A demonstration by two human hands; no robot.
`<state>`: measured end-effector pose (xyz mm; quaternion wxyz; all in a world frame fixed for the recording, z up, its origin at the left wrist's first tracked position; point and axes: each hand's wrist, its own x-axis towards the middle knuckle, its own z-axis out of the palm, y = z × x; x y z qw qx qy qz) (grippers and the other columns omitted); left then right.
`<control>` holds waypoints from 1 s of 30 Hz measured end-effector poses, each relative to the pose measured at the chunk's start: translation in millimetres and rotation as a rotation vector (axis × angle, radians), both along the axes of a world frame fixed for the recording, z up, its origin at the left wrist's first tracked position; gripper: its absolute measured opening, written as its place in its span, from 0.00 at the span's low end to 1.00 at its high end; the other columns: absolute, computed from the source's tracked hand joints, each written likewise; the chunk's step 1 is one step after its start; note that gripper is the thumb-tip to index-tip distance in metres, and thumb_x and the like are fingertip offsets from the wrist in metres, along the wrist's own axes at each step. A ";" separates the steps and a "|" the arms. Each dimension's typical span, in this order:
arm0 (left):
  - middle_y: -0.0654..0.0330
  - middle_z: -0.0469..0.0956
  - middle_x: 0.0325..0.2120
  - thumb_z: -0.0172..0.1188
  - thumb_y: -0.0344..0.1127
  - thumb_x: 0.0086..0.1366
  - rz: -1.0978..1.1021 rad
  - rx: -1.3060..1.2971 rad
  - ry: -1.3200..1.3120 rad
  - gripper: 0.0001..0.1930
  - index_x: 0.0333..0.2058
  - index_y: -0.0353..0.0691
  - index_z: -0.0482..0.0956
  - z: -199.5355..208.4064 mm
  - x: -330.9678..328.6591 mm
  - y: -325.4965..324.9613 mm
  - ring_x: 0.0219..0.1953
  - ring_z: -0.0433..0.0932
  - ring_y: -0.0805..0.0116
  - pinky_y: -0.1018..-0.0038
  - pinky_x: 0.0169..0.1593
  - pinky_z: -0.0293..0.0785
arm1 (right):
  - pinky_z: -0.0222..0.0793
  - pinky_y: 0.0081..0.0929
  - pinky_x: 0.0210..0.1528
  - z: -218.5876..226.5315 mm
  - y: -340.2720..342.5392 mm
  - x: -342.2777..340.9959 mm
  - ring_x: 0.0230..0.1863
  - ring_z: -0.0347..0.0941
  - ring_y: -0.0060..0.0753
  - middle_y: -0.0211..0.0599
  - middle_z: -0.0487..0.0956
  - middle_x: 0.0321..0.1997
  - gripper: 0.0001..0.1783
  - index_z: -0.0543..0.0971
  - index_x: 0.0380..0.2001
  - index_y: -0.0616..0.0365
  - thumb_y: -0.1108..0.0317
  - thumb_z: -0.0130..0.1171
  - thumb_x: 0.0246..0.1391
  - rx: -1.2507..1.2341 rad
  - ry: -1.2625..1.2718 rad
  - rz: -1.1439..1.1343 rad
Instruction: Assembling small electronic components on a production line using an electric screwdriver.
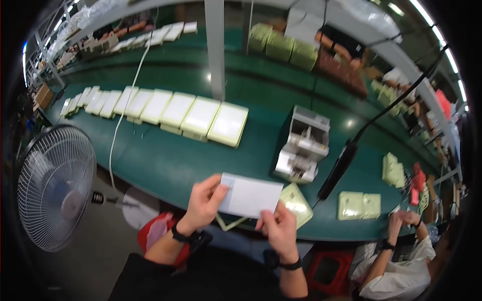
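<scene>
A white rectangular panel (pixel 253 195) with a bluish strip at its left end is held up over the table's near edge. My left hand (pixel 205 201) pinches that left end, thumb on top near a small shiny spot. At the lower right corner, my right hand (pixel 282 228) grips the panel with bent fingers. Partly behind the right hand lies a pale green square housing (pixel 299 204). Below the panel, the corner of a thin pale green frame (pixel 230 226) shows; the rest of it is hidden.
A grey metal device (pixel 303 145) stands beyond my hands. A black hand tool (pixel 339 170) hangs on a cable at right. White-topped green units (pixel 228 123) line the green table (pixel 175 160). A fan (pixel 57 188) is at left; a co-worker's hands (pixel 401 218) are at right.
</scene>
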<state>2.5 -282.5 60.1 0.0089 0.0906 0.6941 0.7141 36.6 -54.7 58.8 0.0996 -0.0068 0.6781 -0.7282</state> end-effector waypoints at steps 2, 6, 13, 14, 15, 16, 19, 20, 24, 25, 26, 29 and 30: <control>0.65 0.81 0.37 0.54 0.38 0.77 0.045 0.100 0.003 0.15 0.49 0.29 0.78 -4.2 -4.1 4.6 0.39 0.75 0.82 0.82 0.43 0.71 | 0.59 0.14 0.20 3.5 1.9 -6.6 0.17 0.65 0.14 0.37 0.80 0.24 0.15 0.74 0.55 0.66 0.71 0.53 0.69 -0.032 0.033 0.013; 0.58 0.82 0.43 0.50 0.38 0.78 -0.051 0.258 0.067 0.18 0.56 0.30 0.74 1.2 -32.4 -2.6 0.42 0.79 0.78 0.77 0.46 0.76 | 0.66 0.16 0.22 53.9 8.2 -32.4 0.20 0.72 0.18 0.37 0.81 0.26 0.12 0.75 0.50 0.67 0.70 0.54 0.69 -0.056 0.034 0.152; 0.49 0.80 0.50 0.47 0.42 0.80 -0.235 0.389 0.047 0.19 0.58 0.32 0.71 26.0 -118.9 -32.1 0.45 0.84 0.66 0.70 0.46 0.81 | 0.72 0.24 0.19 212.3 30.9 -175.1 0.20 0.77 0.29 0.42 0.82 0.27 0.10 0.72 0.43 0.63 0.65 0.52 0.71 -0.201 0.512 -0.044; 0.48 0.80 0.51 0.46 0.42 0.80 -0.253 0.280 0.041 0.20 0.59 0.33 0.70 17.4 -138.5 -38.8 0.45 0.84 0.65 0.69 0.45 0.82 | 0.73 0.24 0.20 226.5 38.6 -205.6 0.22 0.78 0.29 0.43 0.82 0.29 0.10 0.71 0.42 0.63 0.65 0.51 0.71 -0.234 0.616 -0.117; 0.48 0.80 0.51 0.46 0.42 0.80 -0.255 0.279 0.055 0.20 0.59 0.33 0.70 6.9 -149.5 -44.9 0.45 0.84 0.65 0.69 0.45 0.82 | 0.73 0.24 0.21 240.1 41.2 -233.9 0.24 0.79 0.29 0.43 0.82 0.31 0.11 0.71 0.43 0.63 0.64 0.51 0.71 -0.253 0.657 -0.219; 0.49 0.81 0.49 0.47 0.41 0.80 -0.301 0.158 0.040 0.18 0.58 0.34 0.71 -4.7 -157.6 -48.5 0.44 0.84 0.65 0.70 0.44 0.82 | 0.74 0.25 0.23 256.5 45.1 -254.9 0.26 0.80 0.29 0.44 0.83 0.33 0.12 0.71 0.43 0.64 0.63 0.51 0.72 -0.271 0.707 -0.325; 0.51 0.82 0.47 0.49 0.40 0.79 -0.423 0.036 -0.022 0.17 0.56 0.35 0.73 -44.8 -172.4 -54.4 0.42 0.84 0.67 0.73 0.40 0.82 | 0.75 0.27 0.25 287.4 63.5 -299.9 0.28 0.80 0.30 0.46 0.83 0.35 0.15 0.70 0.43 0.65 0.61 0.52 0.72 -0.283 0.673 -0.600; 0.52 0.82 0.47 0.50 0.40 0.78 -0.488 0.038 -0.073 0.17 0.56 0.35 0.74 -56.6 -173.9 -59.6 0.41 0.84 0.68 0.74 0.38 0.81 | 0.75 0.27 0.25 296.4 64.1 -308.8 0.28 0.80 0.30 0.46 0.83 0.35 0.15 0.70 0.43 0.65 0.61 0.52 0.72 -0.280 0.678 -0.592; 0.54 0.83 0.43 0.52 0.41 0.77 -0.546 0.026 -0.106 0.15 0.53 0.36 0.76 -66.5 -161.6 -68.6 0.37 0.83 0.71 0.77 0.33 0.79 | 0.75 0.28 0.24 317.7 75.2 -334.9 0.27 0.80 0.32 0.46 0.84 0.36 0.17 0.70 0.43 0.64 0.58 0.53 0.72 -0.316 0.510 -0.576; 0.54 0.83 0.43 0.52 0.41 0.77 -0.565 0.033 -0.133 0.15 0.53 0.36 0.76 -69.0 -160.4 -68.3 0.37 0.83 0.71 0.77 0.33 0.79 | 0.73 0.27 0.22 317.5 85.2 -341.5 0.25 0.78 0.31 0.43 0.83 0.32 0.18 0.71 0.39 0.62 0.55 0.54 0.71 -0.193 0.477 -0.559; 0.56 0.84 0.39 0.53 0.42 0.77 -0.589 0.042 -0.126 0.15 0.51 0.36 0.78 -66.2 -162.1 -70.5 0.34 0.82 0.73 0.79 0.30 0.77 | 0.70 0.26 0.20 314.3 91.9 -345.9 0.22 0.76 0.30 0.40 0.81 0.27 0.20 0.73 0.34 0.60 0.53 0.55 0.70 -0.072 0.433 -0.539; 0.62 0.83 0.30 0.55 0.44 0.76 -0.556 -0.010 -0.129 0.14 0.44 0.38 0.80 -58.6 -166.2 -67.1 0.27 0.79 0.77 0.81 0.24 0.71 | 0.56 0.21 0.15 304.8 100.9 -346.2 0.14 0.66 0.23 0.29 0.72 0.16 0.27 0.70 0.21 0.53 0.46 0.61 0.66 0.288 0.422 -0.633; 0.63 0.83 0.29 0.56 0.43 0.75 -0.532 -0.023 -0.125 0.13 0.43 0.38 0.80 -57.4 -166.9 -67.0 0.26 0.78 0.78 0.81 0.25 0.70 | 0.52 0.20 0.15 300.0 87.2 -335.6 0.13 0.63 0.21 0.26 0.69 0.14 0.29 0.69 0.18 0.52 0.44 0.62 0.64 0.308 0.480 -0.707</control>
